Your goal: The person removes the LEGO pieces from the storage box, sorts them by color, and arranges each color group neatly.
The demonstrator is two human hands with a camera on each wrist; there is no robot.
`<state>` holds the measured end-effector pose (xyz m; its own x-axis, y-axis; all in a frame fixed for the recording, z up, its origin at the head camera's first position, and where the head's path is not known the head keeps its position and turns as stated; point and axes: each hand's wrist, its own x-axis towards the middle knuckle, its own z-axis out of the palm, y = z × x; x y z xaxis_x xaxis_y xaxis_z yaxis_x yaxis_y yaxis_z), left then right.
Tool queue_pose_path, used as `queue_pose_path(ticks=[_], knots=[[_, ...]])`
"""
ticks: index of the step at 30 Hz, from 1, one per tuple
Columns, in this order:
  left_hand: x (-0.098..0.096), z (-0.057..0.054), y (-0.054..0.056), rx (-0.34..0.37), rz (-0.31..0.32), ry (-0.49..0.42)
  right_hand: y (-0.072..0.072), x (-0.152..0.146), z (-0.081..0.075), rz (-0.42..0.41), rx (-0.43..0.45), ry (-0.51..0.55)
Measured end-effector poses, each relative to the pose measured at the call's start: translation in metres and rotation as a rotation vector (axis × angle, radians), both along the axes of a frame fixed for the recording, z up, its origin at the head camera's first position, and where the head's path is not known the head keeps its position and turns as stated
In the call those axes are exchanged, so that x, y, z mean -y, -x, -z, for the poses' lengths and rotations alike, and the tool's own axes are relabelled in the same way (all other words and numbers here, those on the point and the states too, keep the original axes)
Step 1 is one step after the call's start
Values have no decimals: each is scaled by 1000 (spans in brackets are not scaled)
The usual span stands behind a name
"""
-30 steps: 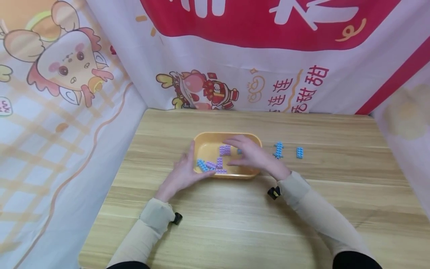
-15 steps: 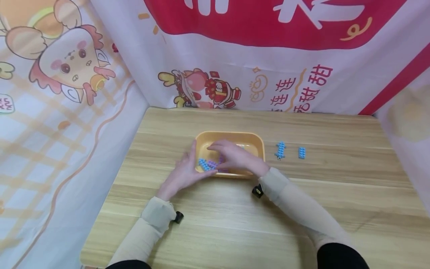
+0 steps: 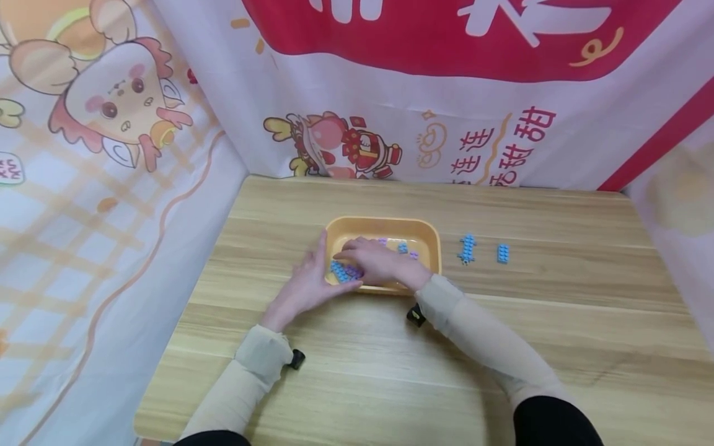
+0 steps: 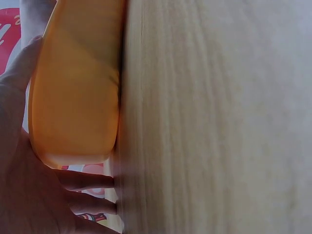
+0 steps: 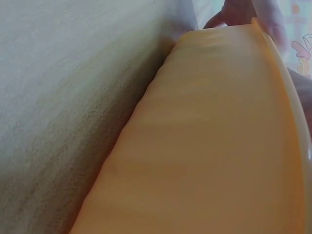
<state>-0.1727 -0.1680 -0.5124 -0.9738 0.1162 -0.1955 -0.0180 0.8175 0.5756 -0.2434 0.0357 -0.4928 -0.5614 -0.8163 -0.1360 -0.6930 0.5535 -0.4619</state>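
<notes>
A yellow plastic tray stands on the table with toy building bricks inside. My left hand braces its left end, fingers fairly straight and thumb along the near rim; the left wrist view shows the fingers reaching down beside the tray wall. My right hand is inside the tray, fingers bent down among the bricks, their tips hidden. Blue bricks and purple bricks lie at the left corner by both hands. The right wrist view shows mostly the tray's outer wall.
To the tray's right, a blue piece with side pegs and a blue brick lie on the wooden table. Farther right in the tray sits another blue brick. A printed cloth hangs behind the table.
My right hand has moved left and down inside the tray, from its middle to the bricks near the left corner. The left hand stays at the tray's end.
</notes>
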Motion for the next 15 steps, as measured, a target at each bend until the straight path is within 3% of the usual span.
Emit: queue_pose_path(ticks=[6,11,15], knots=[[0,1,0,-8,-4,1,1,7,7,39,-4,-11],[0,1,-1,-19,6,3,2,14,14,40,-46,32],[1,1,-1,-32,13,11,3,15,16,44,-30,72]])
